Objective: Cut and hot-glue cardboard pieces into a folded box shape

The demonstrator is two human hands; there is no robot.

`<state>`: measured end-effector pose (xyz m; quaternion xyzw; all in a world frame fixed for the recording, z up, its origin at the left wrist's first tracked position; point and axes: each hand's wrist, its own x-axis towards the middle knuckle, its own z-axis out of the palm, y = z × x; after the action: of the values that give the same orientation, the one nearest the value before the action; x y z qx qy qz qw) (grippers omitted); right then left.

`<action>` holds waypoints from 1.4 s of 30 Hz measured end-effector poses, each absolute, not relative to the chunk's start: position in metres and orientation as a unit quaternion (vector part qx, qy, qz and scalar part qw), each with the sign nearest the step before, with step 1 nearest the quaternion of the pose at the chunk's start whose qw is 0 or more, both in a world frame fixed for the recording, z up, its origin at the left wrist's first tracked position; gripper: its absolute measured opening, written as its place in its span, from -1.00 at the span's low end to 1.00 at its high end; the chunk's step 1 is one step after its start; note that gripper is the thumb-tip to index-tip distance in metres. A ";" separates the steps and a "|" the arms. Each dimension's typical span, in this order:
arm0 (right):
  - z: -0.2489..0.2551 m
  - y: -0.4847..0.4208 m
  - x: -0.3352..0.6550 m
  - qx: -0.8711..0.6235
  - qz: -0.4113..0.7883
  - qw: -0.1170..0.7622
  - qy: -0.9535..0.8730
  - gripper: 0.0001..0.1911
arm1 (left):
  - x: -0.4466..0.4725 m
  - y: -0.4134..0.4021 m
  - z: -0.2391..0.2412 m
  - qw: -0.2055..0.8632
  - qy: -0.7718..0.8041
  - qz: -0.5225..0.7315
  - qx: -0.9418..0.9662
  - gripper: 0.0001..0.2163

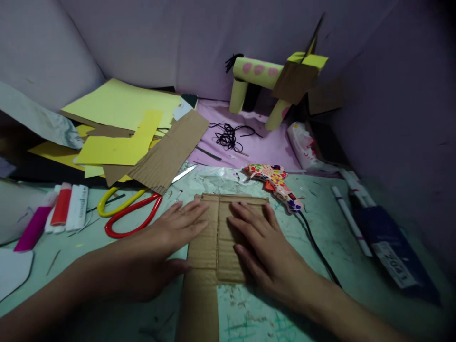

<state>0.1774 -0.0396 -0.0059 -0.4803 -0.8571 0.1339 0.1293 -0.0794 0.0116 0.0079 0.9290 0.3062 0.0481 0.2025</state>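
A long brown cardboard strip (199,304) lies on the pale green tabletop, its lower end running out of view. Close against its right side, near the top, is a squarish cardboard piece (228,266). My left hand (178,232) rests on the strip's upper left edge with its fingers stretched out. Spread fingers of my right hand (263,242) press flat on the squarish piece. Neither hand grips anything. Scissors (135,225) with one red and one yellow handle lie left of my left hand, their blades partly under a cardboard offcut (178,147).
A flowered glue gun (272,180) lies beyond my right hand, its black cord trailing toward me. Yellow paper (121,107), tangled black string (228,137) and a cardboard-and-paper animal figure (263,73) stand behind. Markers (351,218) and a blue packet (395,251) lie right, glue tubes (64,204) left.
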 end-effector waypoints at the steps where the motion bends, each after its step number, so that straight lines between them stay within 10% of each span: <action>1: -0.002 -0.043 0.183 -0.497 0.127 0.154 -0.845 -0.61 | -0.082 0.013 0.011 0.197 0.330 0.066 0.921 -0.48; 5: 0.012 -0.057 0.204 -0.631 0.151 0.187 -0.737 -0.73 | -0.076 0.009 0.019 0.202 0.509 0.128 0.827 -0.80; 28: 0.008 -0.036 0.191 -0.695 0.266 0.031 -0.667 -0.73 | -0.033 -0.007 0.023 0.250 0.637 -0.151 0.713 -0.79; 42: 0.006 -0.036 0.188 -0.682 0.255 0.041 -0.684 -0.77 | -0.032 0.015 0.012 0.366 0.665 -0.066 0.648 -0.80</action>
<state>0.1880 -0.0359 0.0064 -0.6823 -0.6837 0.2554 0.0415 -0.0317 0.0147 0.0121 0.6479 0.6650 -0.0655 0.3657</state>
